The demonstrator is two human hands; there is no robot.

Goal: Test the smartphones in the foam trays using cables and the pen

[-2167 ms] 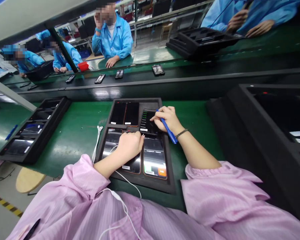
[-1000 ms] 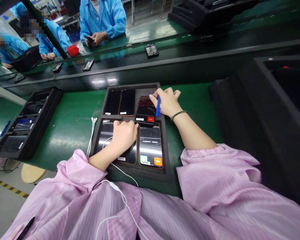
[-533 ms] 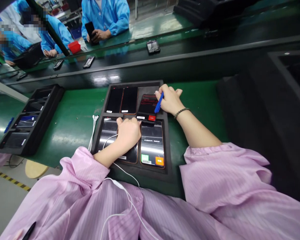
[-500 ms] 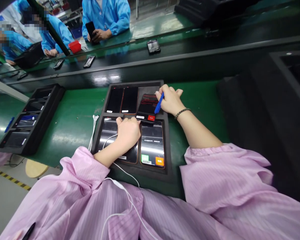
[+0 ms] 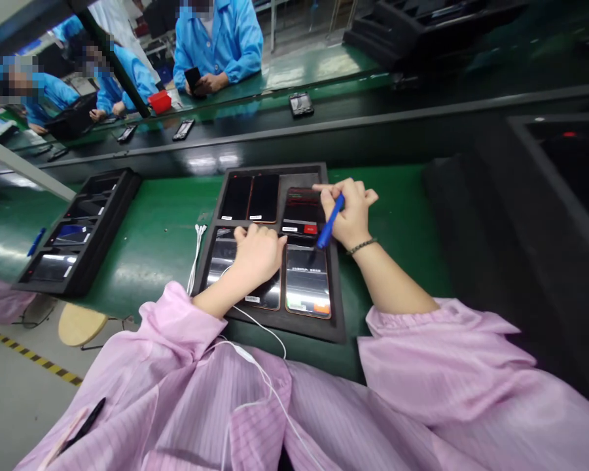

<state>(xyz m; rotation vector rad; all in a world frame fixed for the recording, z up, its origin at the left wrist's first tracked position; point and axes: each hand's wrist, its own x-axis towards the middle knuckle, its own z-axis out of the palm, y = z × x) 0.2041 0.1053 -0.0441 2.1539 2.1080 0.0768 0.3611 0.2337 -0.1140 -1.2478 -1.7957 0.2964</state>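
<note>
A thin white cable (image 5: 262, 327) runs from the pink striped sleeves up onto a black foam tray (image 5: 338, 307) holding 5 phones on the green table (image 5: 161, 229). The left hand (image 5: 260, 255) lies knuckles up on the near dark phone (image 5: 267, 297), fingers curled together over its far end; whether they grip it cannot be told. Just beside it lies a lit phone (image 5: 307, 284). Beyond that, the right hand (image 5: 351, 212) pinches a blue plastic pen (image 5: 330, 222) between thumb and fingers, index finger stretched over the phone with a red button (image 5: 302, 212) in the tray's far right slot. 2 dark-screened phones (image 5: 252, 197) lie left of it. Farther left sits a second black tray (image 5: 78, 229). On the dark conveyor a loose phone (image 5: 301, 103) lies before a co-worker in a blue coat (image 5: 226, 46).
</note>
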